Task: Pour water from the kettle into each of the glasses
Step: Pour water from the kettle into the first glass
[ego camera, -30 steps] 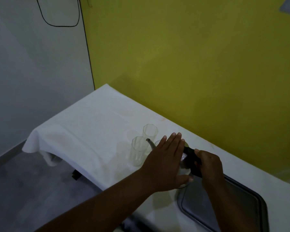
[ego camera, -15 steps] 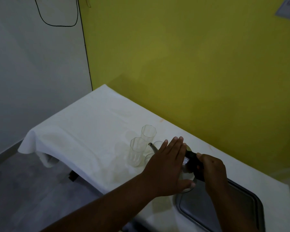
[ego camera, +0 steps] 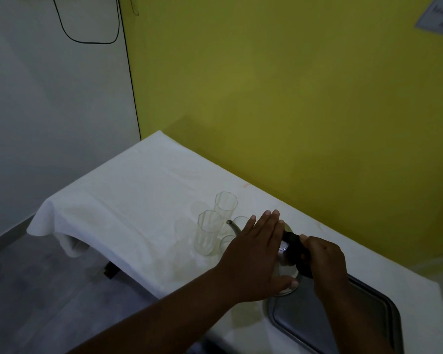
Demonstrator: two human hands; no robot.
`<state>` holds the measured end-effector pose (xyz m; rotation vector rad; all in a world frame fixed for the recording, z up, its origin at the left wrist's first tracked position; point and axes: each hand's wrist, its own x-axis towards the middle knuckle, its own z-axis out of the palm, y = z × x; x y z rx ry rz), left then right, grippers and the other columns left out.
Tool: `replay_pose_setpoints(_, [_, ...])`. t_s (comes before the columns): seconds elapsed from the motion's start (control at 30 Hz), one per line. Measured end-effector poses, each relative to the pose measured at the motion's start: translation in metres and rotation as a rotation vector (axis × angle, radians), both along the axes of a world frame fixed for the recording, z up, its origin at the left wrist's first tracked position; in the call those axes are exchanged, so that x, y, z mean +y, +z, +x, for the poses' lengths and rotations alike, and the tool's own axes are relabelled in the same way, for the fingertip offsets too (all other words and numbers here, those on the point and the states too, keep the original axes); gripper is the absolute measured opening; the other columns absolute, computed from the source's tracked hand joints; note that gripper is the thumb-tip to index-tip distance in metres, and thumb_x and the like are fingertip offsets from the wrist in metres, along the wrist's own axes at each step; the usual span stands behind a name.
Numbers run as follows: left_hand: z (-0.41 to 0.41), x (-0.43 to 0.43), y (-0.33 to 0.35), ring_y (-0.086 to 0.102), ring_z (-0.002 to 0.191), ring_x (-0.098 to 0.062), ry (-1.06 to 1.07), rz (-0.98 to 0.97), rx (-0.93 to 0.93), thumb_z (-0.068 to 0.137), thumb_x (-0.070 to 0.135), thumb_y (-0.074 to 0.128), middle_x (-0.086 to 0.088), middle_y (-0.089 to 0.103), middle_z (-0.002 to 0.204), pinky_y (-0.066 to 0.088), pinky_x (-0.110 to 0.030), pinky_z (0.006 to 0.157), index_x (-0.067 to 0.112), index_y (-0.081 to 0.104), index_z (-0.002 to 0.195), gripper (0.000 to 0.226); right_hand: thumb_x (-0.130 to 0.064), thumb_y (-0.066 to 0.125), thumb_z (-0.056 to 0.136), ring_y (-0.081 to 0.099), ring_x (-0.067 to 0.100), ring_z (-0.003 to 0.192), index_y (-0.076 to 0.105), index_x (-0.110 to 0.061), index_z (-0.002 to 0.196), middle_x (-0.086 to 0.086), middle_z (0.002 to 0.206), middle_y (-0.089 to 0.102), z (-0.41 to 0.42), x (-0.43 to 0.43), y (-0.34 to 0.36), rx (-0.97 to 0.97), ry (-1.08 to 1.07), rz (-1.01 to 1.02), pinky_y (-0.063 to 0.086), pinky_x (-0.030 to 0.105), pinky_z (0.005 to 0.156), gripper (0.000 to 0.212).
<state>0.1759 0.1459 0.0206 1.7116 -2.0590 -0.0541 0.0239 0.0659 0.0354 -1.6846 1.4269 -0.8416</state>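
A steel kettle [ego camera: 285,261] with a black handle is tilted to the left, its thin spout [ego camera: 232,224] over a cluster of clear glasses. My right hand [ego camera: 322,261] grips the black handle. My left hand [ego camera: 256,256] lies flat over the kettle's lid and near side, fingers together, hiding most of the body. Two tall glasses stand left of the spout, one in front [ego camera: 209,236] and one behind [ego camera: 225,206]. Two more glasses, one far [ego camera: 241,222] and one near [ego camera: 226,242], are partly hidden behind the spout and my left hand. I cannot make out any water.
The white-clothed table [ego camera: 138,200] runs along a yellow wall [ego camera: 292,98]. A metal tray [ego camera: 343,325] lies on the table at the lower right, just under the kettle's base. The cloth hangs over the table's left end, above a grey floor.
The kettle and both hands have stayed over the glasses with almost no shift. The view has drifted slightly, so the table sits a little lower and to the left.
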Motion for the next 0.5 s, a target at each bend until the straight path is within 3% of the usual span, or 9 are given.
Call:
replay_pose_setpoints(0.13, [-0.0013,-0.0005,-0.0009,0.006,0.148,-0.030,0.001,-0.005,-0.014,0.083,0.070,0.053,-0.019,0.011,0.160,0.004,-0.044,0.119,-0.002,0.021,0.151,0.104,-0.021,0.057,0.088,0.054,0.029,0.066,0.060,-0.017,0.059,0.007,0.059,0.059,0.0021,0.0005,0.0042,-0.044,-0.067,0.151,0.045,0.040,0.071,0.030])
replay_pose_setpoints(0.27, [-0.0011,0.0003,-0.0012,0.006,0.148,-0.030,0.002,0.000,-0.013,0.083,0.071,0.051,-0.019,0.011,0.160,0.005,-0.045,0.119,-0.001,0.020,0.151,0.104,-0.023,0.057,0.087,0.053,0.029,0.064,0.060,-0.020,0.057,0.004,0.057,0.058,0.0030,0.0026,0.0057,-0.056,-0.065,0.149,0.046,0.042,0.072,0.030])
replay_pose_setpoints(0.37, [-0.0013,0.0008,-0.0006,0.005,0.148,-0.029,0.000,0.003,0.002,0.083,0.071,0.051,-0.018,0.010,0.160,0.006,-0.045,0.119,-0.001,0.020,0.151,0.104,-0.023,0.057,0.088,0.053,0.029,0.064,0.060,-0.018,0.058,0.007,0.058,0.059,0.0031,0.0036,0.0072,-0.050,-0.074,0.148,0.047,0.041,0.072,0.031])
replay_pose_setpoints(0.5, [-0.0007,0.0009,-0.0013,0.005,0.148,-0.029,-0.002,-0.004,0.005,0.083,0.071,0.052,-0.019,0.011,0.160,0.007,-0.045,0.119,-0.002,0.021,0.151,0.104,-0.011,0.054,0.091,0.050,0.023,0.063,0.066,0.010,0.072,0.029,0.075,0.065,0.0024,0.0047,0.0109,-0.014,-0.039,0.060,0.041,0.015,0.056,0.031])
